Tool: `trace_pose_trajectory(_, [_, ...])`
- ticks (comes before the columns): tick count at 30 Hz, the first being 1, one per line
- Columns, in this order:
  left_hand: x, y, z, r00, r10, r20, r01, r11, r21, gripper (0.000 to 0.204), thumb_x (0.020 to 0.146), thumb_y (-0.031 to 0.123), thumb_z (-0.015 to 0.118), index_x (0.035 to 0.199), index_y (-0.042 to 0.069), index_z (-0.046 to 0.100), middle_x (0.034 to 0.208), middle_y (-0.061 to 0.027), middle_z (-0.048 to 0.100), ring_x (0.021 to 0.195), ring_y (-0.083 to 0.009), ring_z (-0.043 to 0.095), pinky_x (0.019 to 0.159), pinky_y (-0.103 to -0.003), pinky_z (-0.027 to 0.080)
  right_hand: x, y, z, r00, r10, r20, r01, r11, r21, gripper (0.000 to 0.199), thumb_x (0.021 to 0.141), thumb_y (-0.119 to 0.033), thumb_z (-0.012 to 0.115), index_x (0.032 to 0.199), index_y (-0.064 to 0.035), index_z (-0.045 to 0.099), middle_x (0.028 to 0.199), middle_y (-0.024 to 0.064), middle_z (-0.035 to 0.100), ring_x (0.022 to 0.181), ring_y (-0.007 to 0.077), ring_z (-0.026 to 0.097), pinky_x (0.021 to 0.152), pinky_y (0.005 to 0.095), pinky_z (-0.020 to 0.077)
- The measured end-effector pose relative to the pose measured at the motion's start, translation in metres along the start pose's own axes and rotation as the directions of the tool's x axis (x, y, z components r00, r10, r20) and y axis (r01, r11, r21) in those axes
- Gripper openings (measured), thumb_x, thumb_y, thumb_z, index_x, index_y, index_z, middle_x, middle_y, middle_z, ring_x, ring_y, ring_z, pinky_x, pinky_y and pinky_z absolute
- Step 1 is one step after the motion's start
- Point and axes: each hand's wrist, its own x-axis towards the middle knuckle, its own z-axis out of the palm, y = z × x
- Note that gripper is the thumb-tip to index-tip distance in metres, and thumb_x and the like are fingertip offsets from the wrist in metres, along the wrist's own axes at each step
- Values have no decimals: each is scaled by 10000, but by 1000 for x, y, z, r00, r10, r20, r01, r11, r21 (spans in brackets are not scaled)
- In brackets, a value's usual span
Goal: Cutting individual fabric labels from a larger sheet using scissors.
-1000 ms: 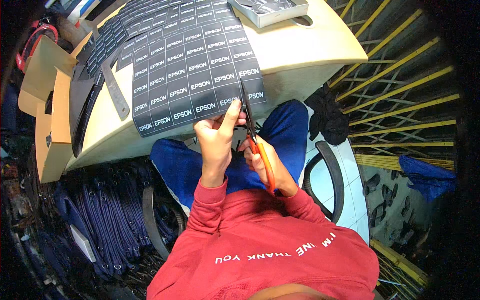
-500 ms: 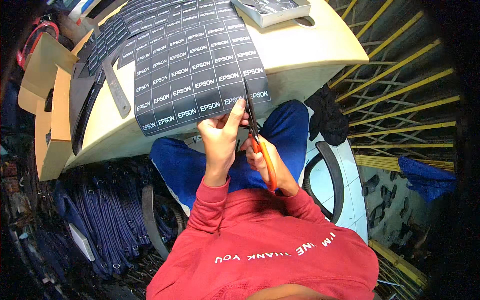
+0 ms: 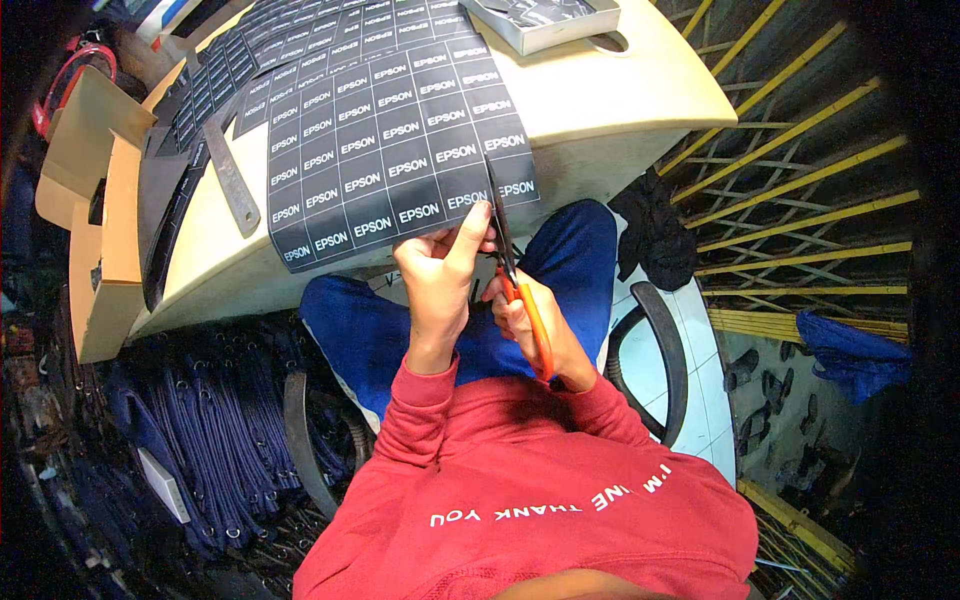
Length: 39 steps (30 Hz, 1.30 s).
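The scissors (image 3: 510, 265) are biting further up the one black label sheet (image 3: 385, 130) than a second ago. The left hand (image 3: 440, 270) is pinching its hanging edge; the right hand (image 3: 530, 320) is gripping the orange handles.

The person wears a red sweatshirt (image 3: 520, 490) with long ribbed-cuff sleeves (image 3: 425, 385) and white lettering across the chest, plus blue trousers (image 3: 370, 330).

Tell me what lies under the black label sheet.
The label sheet rests on a beige table; its near edge overhangs blue trousers. The tabletop under it is hidden.
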Motion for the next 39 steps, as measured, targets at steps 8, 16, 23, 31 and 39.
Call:
trace_pose_trajectory(8, [0,1,1,1000,-1,-6,1,1000,-3,126,826,116,687,886,7,666,778,-44,652,650,-96,578,578,-229,450,1,-1,2,999,-26,-22,25,999,-36,473,923,-489,477,893,-18,511,699,38,468,632,125,439,581,281,407])
trace_pose_trajectory(16, [-1,0,-1,1000,-16,7,16,1000,2,124,829,116,684,888,8,667,779,-42,653,650,-94,579,582,-229,454,0,1,4,998,-49,-28,48,998,-47,487,927,-499,459,878,-17,512,696,46,473,622,136,448,576,285,408])
trace_pose_trajectory(23, [-1,0,-1,1000,-28,5,28,1000,-14,120,832,101,677,906,8,662,798,-42,654,656,-95,580,584,-229,458,-2,1,7,998,13,-54,-15,999,-29,498,941,-501,425,857,-19,515,659,26,465,595,116,435,540,279,391])
trace_pose_trajectory(31, [-1,1,-1,1000,-14,18,15,1000,-23,121,830,96,677,919,15,660,806,-36,652,661,-96,584,586,-226,461,-2,2,8,998,19,-63,-19,1000,2,453,946,-463,447,803,-35,486,633,-9,434,577,87,403,511,266,368])
trace_pose_trajectory(39, [-2,4,-1,1000,-20,20,21,999,-26,122,826,105,682,917,27,660,812,-28,653,665,-93,584,583,-223,457,-1,0,7,997,22,-70,-26,998,-55,391,952,-379,474,793,-21,479,588,18,409,552,96,393,494,291,360])
